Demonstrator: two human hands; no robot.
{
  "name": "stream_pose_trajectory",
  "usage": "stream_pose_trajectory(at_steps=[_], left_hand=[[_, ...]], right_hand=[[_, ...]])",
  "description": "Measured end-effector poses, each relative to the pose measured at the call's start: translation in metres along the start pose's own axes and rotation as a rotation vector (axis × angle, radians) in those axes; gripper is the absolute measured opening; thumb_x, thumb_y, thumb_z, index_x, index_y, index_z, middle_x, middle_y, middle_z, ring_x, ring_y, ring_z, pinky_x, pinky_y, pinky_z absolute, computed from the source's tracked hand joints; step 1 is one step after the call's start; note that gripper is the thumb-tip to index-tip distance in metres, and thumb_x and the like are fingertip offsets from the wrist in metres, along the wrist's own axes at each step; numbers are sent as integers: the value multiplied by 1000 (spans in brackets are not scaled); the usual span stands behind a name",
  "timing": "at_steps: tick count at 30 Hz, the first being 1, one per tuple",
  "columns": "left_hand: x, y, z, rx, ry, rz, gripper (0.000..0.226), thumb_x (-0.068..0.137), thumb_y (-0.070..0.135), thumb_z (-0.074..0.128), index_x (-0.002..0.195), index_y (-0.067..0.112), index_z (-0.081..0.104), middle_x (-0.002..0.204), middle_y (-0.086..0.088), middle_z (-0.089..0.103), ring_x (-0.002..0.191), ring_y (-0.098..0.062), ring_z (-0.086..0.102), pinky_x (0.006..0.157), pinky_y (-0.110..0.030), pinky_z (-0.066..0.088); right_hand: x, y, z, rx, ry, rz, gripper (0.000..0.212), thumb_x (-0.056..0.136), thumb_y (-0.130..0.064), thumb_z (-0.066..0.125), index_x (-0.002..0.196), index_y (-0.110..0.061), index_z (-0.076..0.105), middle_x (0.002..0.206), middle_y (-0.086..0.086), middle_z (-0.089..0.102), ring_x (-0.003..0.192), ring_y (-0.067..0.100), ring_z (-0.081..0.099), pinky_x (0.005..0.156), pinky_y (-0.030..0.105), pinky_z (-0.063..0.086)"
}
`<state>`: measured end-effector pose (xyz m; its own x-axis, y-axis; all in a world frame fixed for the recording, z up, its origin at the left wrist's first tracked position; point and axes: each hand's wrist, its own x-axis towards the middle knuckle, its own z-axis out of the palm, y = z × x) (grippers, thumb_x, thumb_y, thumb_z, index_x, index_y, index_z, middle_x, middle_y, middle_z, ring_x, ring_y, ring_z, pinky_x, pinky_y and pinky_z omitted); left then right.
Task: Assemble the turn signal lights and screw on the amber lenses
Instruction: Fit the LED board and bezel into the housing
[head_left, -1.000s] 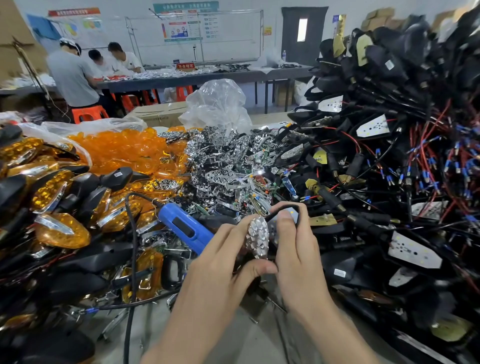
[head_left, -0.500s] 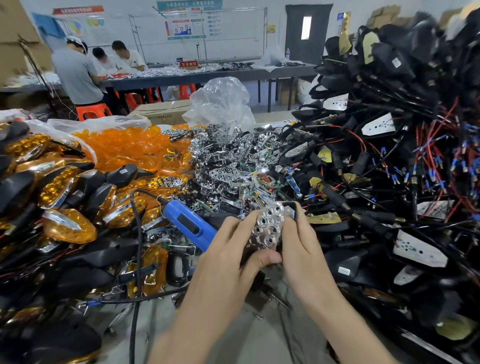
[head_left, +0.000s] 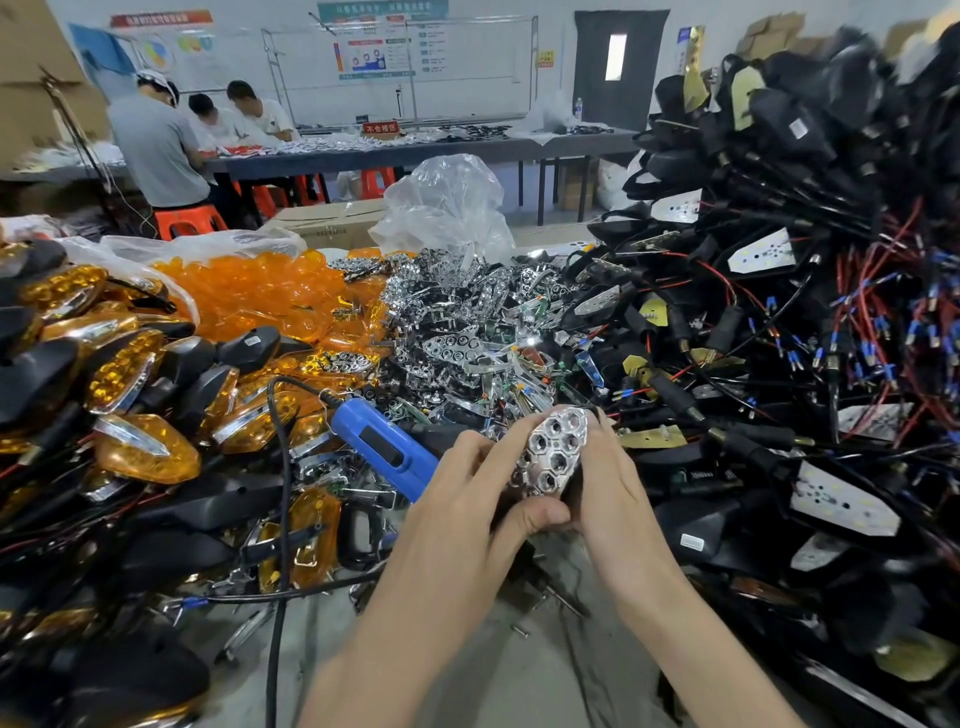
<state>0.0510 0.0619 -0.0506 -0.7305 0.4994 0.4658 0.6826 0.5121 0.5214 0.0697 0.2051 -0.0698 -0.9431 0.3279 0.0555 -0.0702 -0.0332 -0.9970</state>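
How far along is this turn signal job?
Done: a heap of amber-lensed lights on the left. In hand: left hand and right hand grip a chrome reflector, no lens on it. Remaining: loose amber lenses, wired black housings piled right; the blue screwdriver lies untouched.

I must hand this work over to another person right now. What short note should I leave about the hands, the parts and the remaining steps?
Hands: the left hand and the right hand both grip one chrome reflector; what is behind it cannot be seen.
Parts: the blue screwdriver lies just left of the hands. The loose amber lenses are far left, the spare reflectors in the middle, the black housings with wires on the right.
Done: finished lights are heaped on the left.
Left: this unit has no lens; fit one and screw it on.
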Motion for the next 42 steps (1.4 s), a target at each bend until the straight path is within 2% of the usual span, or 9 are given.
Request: stream_pose_trajectory(at_steps=[7,10,14,20,23,25,28,36,42], left_hand=[[1,-3,3,1,30,45,58,84,83,18,140,67,14,98,20,34,82,0,43,69,-16,40],[2,-3,5,9,28,41,57,85,81,20,141,68,13,97,18,34,81,-6,44,67,-19,43],[2,-4,6,-12,10,12,58,91,69,31,145,51,25,97,16,33,85,-8,45,70,-29,49],[-2,-5,6,-15,2,-12,59,93,69,33,148,46,26,103,21,36,97,-6,47,78,-27,48],[-5,-3,5,-21,33,-7,56,95,71,29,146,48,25,110,27,39,108,-4,47,87,-26,46],[-6,-2,3,-25,66,-7,50,97,68,29,143,50,27,112,27,41,110,-4,48,89,-25,45],[-7,2,1,4,103,5,41,99,62,32,138,50,32,113,27,41,109,-3,49,88,-25,48],[-13,5,-7,64,129,-7,29,98,52,39,127,46,44,111,22,52,103,-7,56,81,-34,51],[-14,11,-10,150,158,-45,33,92,52,41,121,42,53,88,20,66,78,-5,60,57,-27,53]], right_hand=[[-2,-2,1,71,-39,27,96,69,-91,34,145,-34,52,149,-4,55,140,14,48,117,50,37],[-1,-4,4,114,-97,28,71,71,-87,33,113,-44,71,116,-4,76,111,13,70,91,40,56],[-2,-7,7,114,-73,-161,28,82,-65,55,97,-44,66,95,-19,72,92,-2,67,76,18,53],[-2,-7,7,186,-47,-173,4,91,-37,63,93,-38,66,86,-8,71,81,8,66,69,22,54],[-1,-7,4,182,-1,-146,16,101,-27,60,93,-38,66,88,-7,74,81,7,68,70,25,57],[-1,-9,4,228,-7,-118,7,95,-35,61,93,-38,67,93,-2,75,84,11,70,73,32,60],[1,-9,3,318,-23,-84,10,86,-40,61,92,-38,70,95,1,76,86,14,73,67,30,59],[8,-13,-2,458,2,-71,11,92,-37,60,90,-32,70,96,11,76,82,28,74,63,39,59],[6,-19,-7,521,26,-107,35,106,-28,48,82,-34,72,92,11,76,73,29,75,61,39,60]])
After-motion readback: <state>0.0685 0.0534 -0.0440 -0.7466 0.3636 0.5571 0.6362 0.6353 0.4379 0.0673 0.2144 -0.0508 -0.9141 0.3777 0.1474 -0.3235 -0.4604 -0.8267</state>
